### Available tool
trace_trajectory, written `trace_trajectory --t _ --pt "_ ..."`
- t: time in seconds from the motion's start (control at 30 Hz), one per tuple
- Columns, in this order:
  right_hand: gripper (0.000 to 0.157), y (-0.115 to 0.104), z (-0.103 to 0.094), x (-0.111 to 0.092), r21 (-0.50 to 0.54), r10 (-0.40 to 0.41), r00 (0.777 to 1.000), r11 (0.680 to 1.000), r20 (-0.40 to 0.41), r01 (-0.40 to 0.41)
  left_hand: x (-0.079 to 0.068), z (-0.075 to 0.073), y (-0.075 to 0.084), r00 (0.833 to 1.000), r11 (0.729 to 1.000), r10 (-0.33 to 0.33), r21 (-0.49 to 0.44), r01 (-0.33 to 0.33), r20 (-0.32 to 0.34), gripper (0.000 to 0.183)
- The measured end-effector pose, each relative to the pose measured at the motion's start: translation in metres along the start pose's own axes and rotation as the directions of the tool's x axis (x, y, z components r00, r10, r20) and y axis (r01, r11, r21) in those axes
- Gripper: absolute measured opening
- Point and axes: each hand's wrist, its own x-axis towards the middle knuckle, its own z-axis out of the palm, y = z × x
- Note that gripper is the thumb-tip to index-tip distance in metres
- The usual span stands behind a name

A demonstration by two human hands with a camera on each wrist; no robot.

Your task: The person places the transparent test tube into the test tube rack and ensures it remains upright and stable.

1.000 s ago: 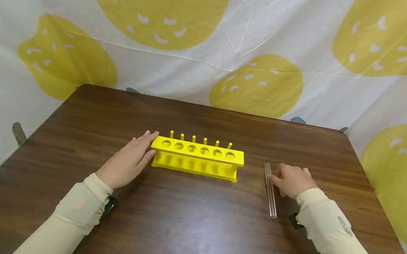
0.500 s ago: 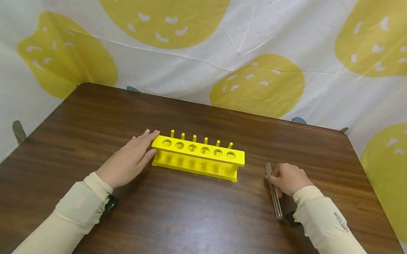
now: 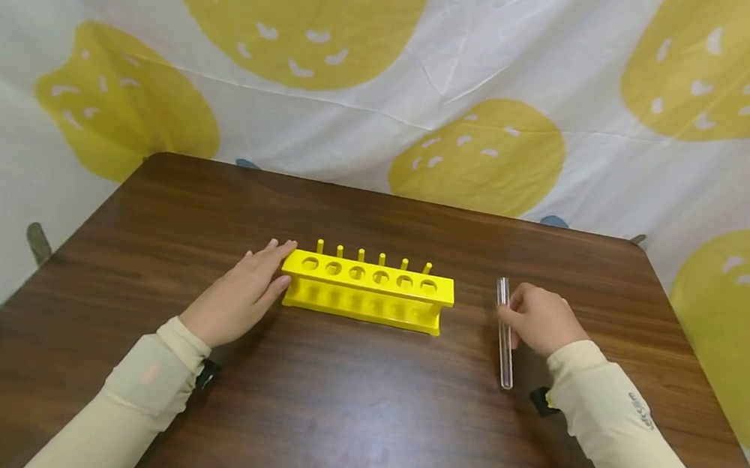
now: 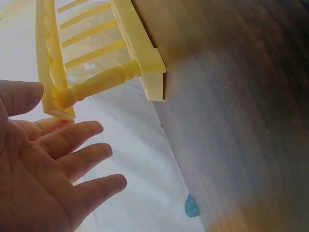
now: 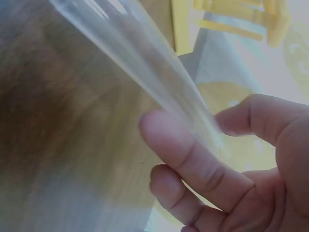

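A yellow test tube rack (image 3: 367,293) with a row of round holes and a row of upright pegs stands on the table. My left hand (image 3: 236,296) touches its left end, fingers fairly straight; in the left wrist view the thumb and index finger (image 4: 48,125) are at the top plate's end. To the right of the rack, my right hand (image 3: 543,322) pinches a clear glass test tube (image 3: 504,359) between thumb and fingers. The right wrist view shows the tube (image 5: 140,58) slanting past the fingertips. None of the rack's holes has a tube in it.
The brown wooden table (image 3: 331,410) has rounded far corners. Behind it hangs a white cloth (image 3: 330,132) printed with yellow fruit shapes. Dark straps with small devices sit under both wrists.
My right hand has pinched the test tube and lifted it; the tube first swung at its near end, then moved away from me. The left hand and rack have stayed in place.
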Motion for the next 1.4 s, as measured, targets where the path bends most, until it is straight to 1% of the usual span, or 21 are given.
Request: trace_trajectory --t 0.1,0.27,0.5,0.67,0.9,1.07,1.2,1.4 --pt "0.022 -0.005 -0.003 -0.002 0.032 0.006 0.999 0.999 -0.054 -0.004 0.0 0.0 0.0 1.0 1.0 0.005 0.001 -0.005 0.0 0.058" --pt "0.021 -0.011 -0.005 -0.004 0.05 0.005 0.991 0.999 -0.133 0.002 0.0 0.0 0.0 1.0 1.0 -0.006 0.003 0.006 0.013 0.058" --pt "0.018 -0.016 -0.007 -0.006 0.084 0.004 0.983 0.996 -0.184 0.011 0.0 -0.001 0.001 1.0 1.0 -0.005 0.004 0.005 0.011 0.058" --pt "0.017 -0.023 -0.009 -0.009 0.116 -0.027 0.978 0.992 -0.209 0.052 -0.002 -0.003 0.002 1.0 1.0 0.0 0.009 -0.001 0.01 0.058" --pt "0.017 -0.032 -0.013 -0.01 0.079 -0.1 0.959 0.989 -0.266 0.125 -0.001 -0.004 0.003 1.0 1.0 -0.003 0.013 0.003 0.01 0.059" --pt "0.017 -0.036 -0.014 -0.013 0.083 -0.117 0.943 0.985 -0.311 0.15 0.0 -0.002 0.002 1.0 1.0 -0.01 0.018 0.01 0.019 0.06" --pt "0.016 -0.038 -0.015 -0.014 0.097 -0.139 0.922 0.978 -0.361 0.185 0.0 -0.001 0.001 1.0 1.0 -0.007 0.019 0.007 0.02 0.06" --pt "0.015 -0.044 -0.016 -0.014 0.117 -0.139 0.898 0.972 -0.417 0.204 -0.001 -0.001 0.002 1.0 1.0 -0.001 0.019 0.001 0.016 0.059"
